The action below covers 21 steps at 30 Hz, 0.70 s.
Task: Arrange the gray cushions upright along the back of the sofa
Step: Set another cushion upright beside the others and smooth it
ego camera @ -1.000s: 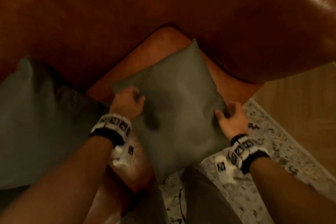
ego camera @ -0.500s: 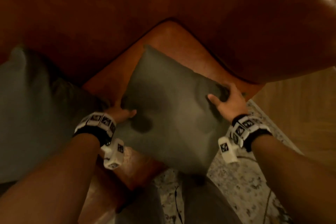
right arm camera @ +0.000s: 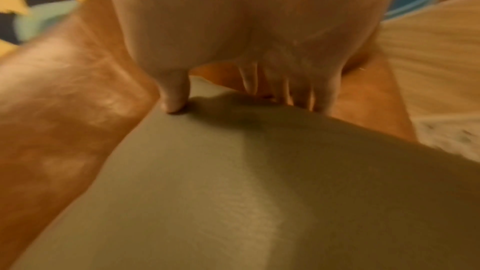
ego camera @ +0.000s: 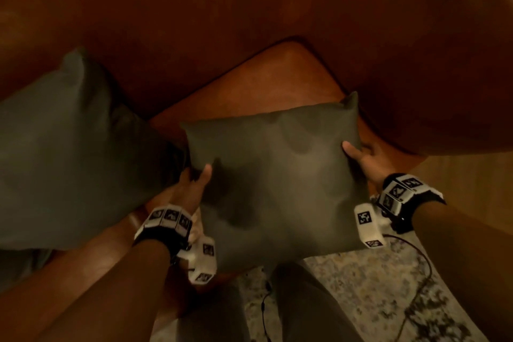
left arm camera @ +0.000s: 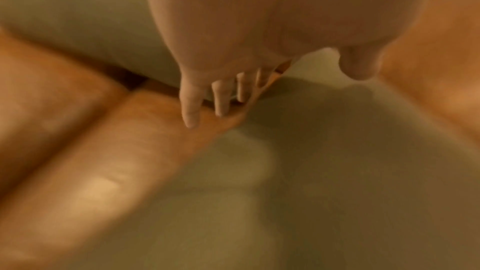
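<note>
I hold a gray cushion (ego camera: 277,180) flat-faced toward me above the brown leather sofa seat (ego camera: 266,78). My left hand (ego camera: 194,183) grips its left edge, thumb on the front and fingers behind. My right hand (ego camera: 363,158) grips its right edge the same way. In the left wrist view the cushion (left arm camera: 337,171) fills the lower right, my fingers (left arm camera: 191,108) reaching behind its edge. In the right wrist view my thumb presses the cushion (right arm camera: 233,192) front. A second, larger gray cushion (ego camera: 69,147) leans against the sofa back (ego camera: 194,8) at left.
The sofa's right armrest (ego camera: 430,78) curves round the seat corner. A patterned rug (ego camera: 374,300) and wooden floor (ego camera: 472,180) lie at lower right. A thin cable (ego camera: 416,264) trails from my right wrist. My legs (ego camera: 291,308) stand at the seat's front edge.
The cushion has turned from a diamond tilt to lie square to me, and both hands have shifted to grip its left and right edges. It has come nearer to me.
</note>
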Available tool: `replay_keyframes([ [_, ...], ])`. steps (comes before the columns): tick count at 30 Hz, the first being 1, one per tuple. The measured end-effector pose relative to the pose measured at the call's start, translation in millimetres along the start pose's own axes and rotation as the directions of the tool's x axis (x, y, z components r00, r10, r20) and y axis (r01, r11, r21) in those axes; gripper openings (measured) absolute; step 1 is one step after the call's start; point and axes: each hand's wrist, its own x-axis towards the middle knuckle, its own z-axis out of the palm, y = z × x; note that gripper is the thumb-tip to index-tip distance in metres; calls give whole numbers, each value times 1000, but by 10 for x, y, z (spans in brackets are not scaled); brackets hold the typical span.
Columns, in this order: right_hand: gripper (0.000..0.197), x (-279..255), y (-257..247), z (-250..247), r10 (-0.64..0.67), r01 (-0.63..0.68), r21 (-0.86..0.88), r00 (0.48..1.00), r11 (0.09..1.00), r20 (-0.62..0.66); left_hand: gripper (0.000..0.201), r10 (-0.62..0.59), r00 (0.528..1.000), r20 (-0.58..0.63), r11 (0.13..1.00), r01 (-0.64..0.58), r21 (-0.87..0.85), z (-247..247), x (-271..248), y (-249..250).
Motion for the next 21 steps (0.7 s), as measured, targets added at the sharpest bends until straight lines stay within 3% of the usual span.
replay_keyframes([
  [2, 77, 55, -51, 32, -1, -1, 53, 999, 999, 35, 111, -38, 998, 47, 966, 49, -254, -2, 177, 66],
  [4, 90, 74, -203, 74, -53, 52, 10, 997, 999, 64, 133, -42, 998, 39, 926, 54, -374, -35, 311, 117],
  [7, 118, 73, -516, 83, -133, 141, -110, 988, 984, 75, 118, -6, 1000, -21, 921, -2, -388, -117, 194, 317],
  [12, 85, 22, -1301, 165, -371, 372, -146, 928, 917, 36, 78, 71, 984, -160, 803, -152, -576, -320, 115, 538],
  [15, 77, -29, -1795, 281, -579, 568, -170, 815, 805, -19, 91, 164, 925, -342, 738, -345, -580, -522, 64, 664],
  [18, 76, -55, -2161, 425, -703, 690, -146, 709, 709, -57, 87, 256, 854, -453, 662, -496, -562, -730, 70, 753],
  [20, 77, -26, -2320, 540, -721, 707, -171, 693, 686, -26, 90, 267, 841, -471, 671, -513, -535, -821, 88, 829],
  [21, 78, -6, -2377, 593, -706, 692, -199, 708, 694, 0, 92, 278, 840, -467, 681, -515, -521, -839, 107, 861],
])
